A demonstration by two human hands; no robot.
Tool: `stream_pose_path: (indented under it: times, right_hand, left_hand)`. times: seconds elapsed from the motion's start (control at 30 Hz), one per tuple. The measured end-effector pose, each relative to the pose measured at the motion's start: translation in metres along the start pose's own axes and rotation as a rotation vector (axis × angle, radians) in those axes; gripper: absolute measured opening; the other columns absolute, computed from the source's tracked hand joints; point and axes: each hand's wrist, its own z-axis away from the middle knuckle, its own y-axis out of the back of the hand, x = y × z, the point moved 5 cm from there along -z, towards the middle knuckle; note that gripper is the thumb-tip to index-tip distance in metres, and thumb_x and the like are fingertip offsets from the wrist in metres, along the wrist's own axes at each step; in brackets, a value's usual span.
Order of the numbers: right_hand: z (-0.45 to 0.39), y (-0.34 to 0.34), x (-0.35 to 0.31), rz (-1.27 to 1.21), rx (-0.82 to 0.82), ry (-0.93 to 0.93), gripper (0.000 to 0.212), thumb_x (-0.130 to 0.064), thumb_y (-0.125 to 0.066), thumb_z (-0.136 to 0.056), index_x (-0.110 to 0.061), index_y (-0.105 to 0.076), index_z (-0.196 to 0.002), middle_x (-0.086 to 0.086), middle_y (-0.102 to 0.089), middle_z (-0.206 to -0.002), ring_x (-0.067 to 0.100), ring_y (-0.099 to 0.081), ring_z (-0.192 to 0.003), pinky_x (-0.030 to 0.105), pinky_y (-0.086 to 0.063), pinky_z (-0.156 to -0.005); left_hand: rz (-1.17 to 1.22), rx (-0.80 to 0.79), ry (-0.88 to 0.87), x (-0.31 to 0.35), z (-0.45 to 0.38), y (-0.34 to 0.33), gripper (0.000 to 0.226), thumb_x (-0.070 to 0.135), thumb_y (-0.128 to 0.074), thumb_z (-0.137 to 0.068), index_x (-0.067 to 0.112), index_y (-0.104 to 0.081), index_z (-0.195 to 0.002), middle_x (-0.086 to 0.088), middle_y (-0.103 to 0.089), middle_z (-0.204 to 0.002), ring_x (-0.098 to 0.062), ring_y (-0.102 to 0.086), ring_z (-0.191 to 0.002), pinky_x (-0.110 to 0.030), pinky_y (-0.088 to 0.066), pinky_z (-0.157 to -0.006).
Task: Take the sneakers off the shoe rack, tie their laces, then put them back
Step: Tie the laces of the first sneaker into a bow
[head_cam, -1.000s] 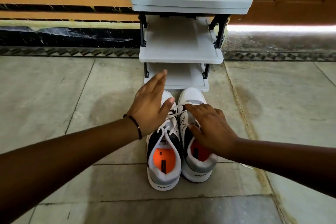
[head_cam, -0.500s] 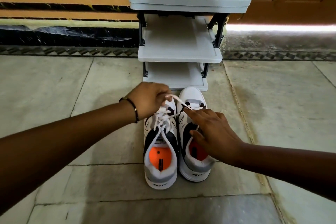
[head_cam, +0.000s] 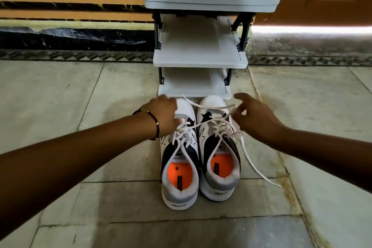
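Both sneakers (head_cam: 199, 159) on floor (head_cam: 100, 197), heels near, toes touching shoe rack (head_cam: 199, 58) base. Left hand (head_cam: 164, 118) fingers pinch one lace (head_cam: 188, 101) end; right hand (head_cam: 254, 117) fingers pinch other. Judgement: draw ends evenly, cross over tongue, avoid snagging neighbour's loose lace (head_cam: 253, 164) trailing rightward.

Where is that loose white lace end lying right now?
In the head view, the loose lace end trails across the floor tile on the right side, just beside the right sneaker and below the right hand.
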Motion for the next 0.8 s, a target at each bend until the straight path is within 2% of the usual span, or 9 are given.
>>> stream_pose_path:
  times: [0.1,0.17,0.2,0.27,0.37,0.47,0.57,0.67,0.8]
  right_hand:
    - [0.002,-0.004,-0.026,0.017,0.069,0.156,0.024,-0.011,-0.048,-0.088,-0.017,-0.062,-0.106,0.003,-0.068,-0.101,0.014,-0.062,-0.070,0.025,-0.048,-0.058]
    - [0.006,-0.021,-0.046,0.059,0.009,0.229,0.021,-0.014,-0.048,-0.085,-0.018,-0.066,-0.094,0.002,-0.067,-0.097,0.019,-0.062,-0.078,0.032,-0.052,-0.068]
    - [0.008,-0.034,-0.055,0.118,-0.066,0.251,0.019,-0.017,-0.049,-0.084,-0.017,-0.067,-0.091,0.004,-0.067,-0.094,0.022,-0.062,-0.080,0.034,-0.053,-0.071]
    - [0.007,-0.066,-0.062,0.250,-0.269,0.238,0.016,-0.023,-0.053,-0.082,-0.011,-0.063,-0.077,0.005,-0.063,-0.078,0.024,-0.060,-0.075,0.032,-0.051,-0.063]
    - [0.003,-0.092,-0.061,0.240,-0.385,0.136,0.027,-0.024,-0.059,-0.079,-0.017,-0.045,-0.057,0.000,-0.047,-0.060,0.023,-0.054,-0.066,0.024,-0.035,-0.047]
    - [0.003,-0.095,-0.059,-0.174,-0.381,-0.006,0.020,-0.017,-0.064,-0.082,-0.014,-0.057,-0.063,0.004,-0.056,-0.060,0.018,-0.053,-0.055,0.023,-0.040,-0.047]
    - [0.011,-0.090,-0.058,-0.550,-0.389,-0.152,0.013,-0.015,-0.063,-0.086,-0.010,-0.063,-0.074,0.008,-0.059,-0.061,0.012,-0.051,-0.045,0.019,-0.043,-0.040]
    - [0.017,-0.087,-0.062,-0.601,-0.470,-0.132,0.009,-0.010,-0.060,-0.087,-0.010,-0.064,-0.079,0.007,-0.064,-0.069,0.011,-0.052,-0.045,0.020,-0.043,-0.038]
    - [0.026,-0.082,-0.072,-0.627,-0.551,-0.094,0.012,0.000,-0.055,-0.084,-0.007,-0.063,-0.080,0.002,-0.061,-0.058,0.013,-0.048,-0.042,0.022,-0.040,-0.040]
  left_hand:
    - [0.249,-0.133,0.094,-0.012,0.016,-0.024,0.037,0.045,-0.053,-0.084,0.010,-0.066,-0.079,-0.011,-0.064,-0.083,-0.029,-0.060,-0.096,-0.030,-0.048,-0.078]
    - [0.426,-0.139,0.146,-0.016,0.025,-0.037,0.033,0.040,-0.057,-0.083,0.018,-0.056,-0.059,-0.007,-0.063,-0.076,-0.024,-0.059,-0.100,-0.030,-0.047,-0.085]
    - [0.508,-0.111,0.166,-0.016,0.028,-0.042,0.028,0.036,-0.060,-0.082,0.020,-0.052,-0.060,-0.004,-0.061,-0.076,-0.022,-0.057,-0.096,-0.027,-0.045,-0.082]
    - [0.673,-0.053,0.200,-0.017,0.033,-0.049,0.021,0.027,-0.064,-0.080,0.023,-0.050,-0.065,0.005,-0.054,-0.068,-0.015,-0.054,-0.075,-0.017,-0.042,-0.063]
    - [0.863,-0.017,0.233,-0.014,0.035,-0.054,0.024,0.013,-0.064,-0.081,0.019,-0.051,-0.061,0.005,-0.051,-0.062,-0.006,-0.046,-0.060,-0.001,-0.035,-0.046]
    - [1.069,0.028,0.230,-0.012,0.040,-0.052,0.022,0.001,-0.059,-0.081,0.014,-0.059,-0.064,-0.003,-0.058,-0.070,-0.011,-0.053,-0.069,-0.002,-0.041,-0.056]
    - [1.235,0.222,0.187,-0.011,0.049,-0.038,0.022,0.004,-0.055,-0.085,0.020,-0.063,-0.073,-0.001,-0.065,-0.077,-0.004,-0.061,-0.069,-0.007,-0.049,-0.060]
    - [1.352,0.294,0.142,-0.001,0.055,-0.020,0.026,0.000,-0.048,-0.088,0.017,-0.066,-0.082,0.004,-0.065,-0.081,0.003,-0.062,-0.063,-0.005,-0.047,-0.054]
    - [1.121,0.271,-0.054,0.020,0.055,0.001,0.028,0.001,-0.045,-0.090,0.018,-0.066,-0.098,0.006,-0.065,-0.087,0.002,-0.062,-0.067,-0.007,-0.048,-0.053]
